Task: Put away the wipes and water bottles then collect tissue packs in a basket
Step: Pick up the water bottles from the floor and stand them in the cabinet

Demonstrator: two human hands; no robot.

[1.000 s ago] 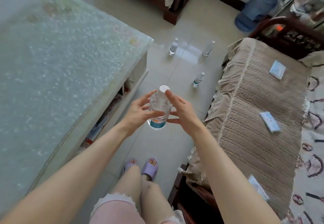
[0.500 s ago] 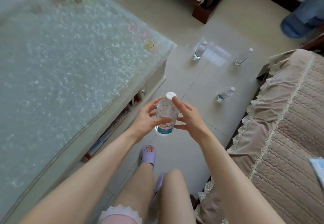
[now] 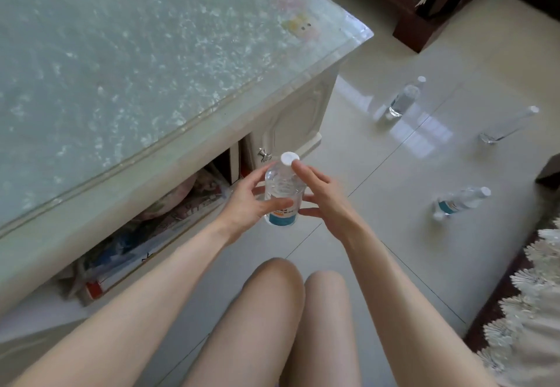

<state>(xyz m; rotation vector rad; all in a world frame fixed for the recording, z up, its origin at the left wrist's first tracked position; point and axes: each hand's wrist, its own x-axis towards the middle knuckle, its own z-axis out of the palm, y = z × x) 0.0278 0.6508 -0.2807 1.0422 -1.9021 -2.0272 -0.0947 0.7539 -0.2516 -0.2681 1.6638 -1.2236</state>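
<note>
The left hand (image 3: pixel 247 201) grips the water bottle (image 3: pixel 281 188) round its middle, thumb across the front and fingers behind, while the right hand (image 3: pixel 325 198) lies open against the other side, straight fingers pressing the plastic and the forefinger reaching up beside the white cap (image 3: pixel 289 158). Held between both hands the bottle sits upright and steady, probably so it can be carried off to storage, perhaps to the open shelf (image 3: pixel 157 229) under the glass-topped table (image 3: pixel 151 68) just to its left. The bottle is in the air above the tiled floor (image 3: pixel 378 220), just beyond the knees, touching only the hands. It is clear and ribbed, with a blue and orange label (image 3: pixel 281 216) low down; how full it is I cannot tell. To the right, three more wait on the floor: a labelled bottle (image 3: pixel 460 201) nearest, a far bottle (image 3: pixel 404 100), and a bare clear bottle (image 3: pixel 506 127) well apart from both
</note>
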